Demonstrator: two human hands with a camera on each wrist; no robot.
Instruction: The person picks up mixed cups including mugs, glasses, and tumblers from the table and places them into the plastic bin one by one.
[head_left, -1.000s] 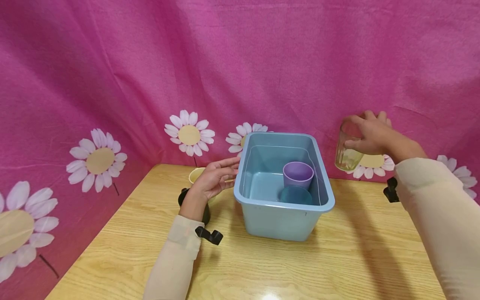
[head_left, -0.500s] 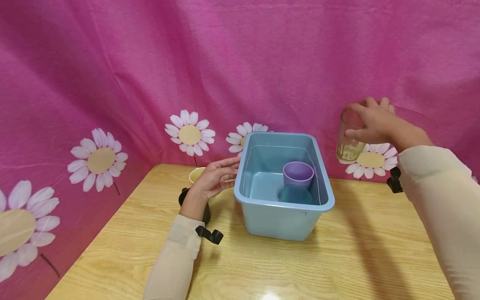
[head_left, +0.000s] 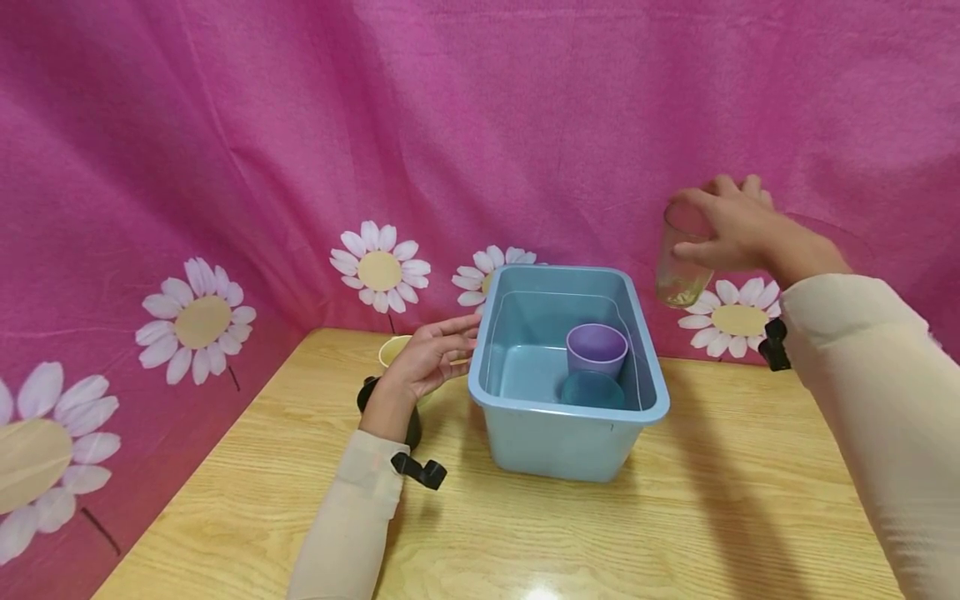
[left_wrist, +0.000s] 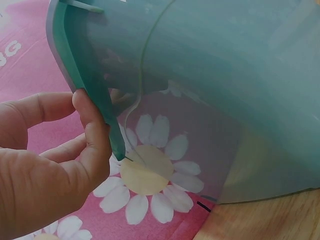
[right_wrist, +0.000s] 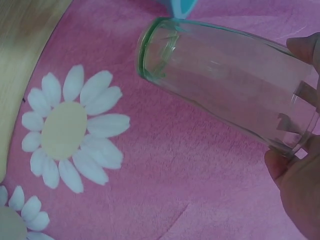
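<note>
Head view: the right hand (head_left: 738, 225), clamped on a clear glass tumbler (head_left: 678, 282), now lifts it higher, seemingly mid-carry, right of the blue rectangular plastic tub (head_left: 558, 446) that the loose-fingered left hand (head_left: 426, 360) touches.

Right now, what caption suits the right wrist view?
Right hand gripping a clear glass by its rim, flowered cloth behind.

Head cam: bright, fairly even. Small white glare spot on table (head_left: 480, 542) in front of tub (head_left: 558, 446); soft long shadow to tub's R. R hand (head_left: 738, 229) + glass (head_left: 678, 265), R of tub, slightly blurred. Wrist cams: dimmer, greyer, a bit soft.
</note>
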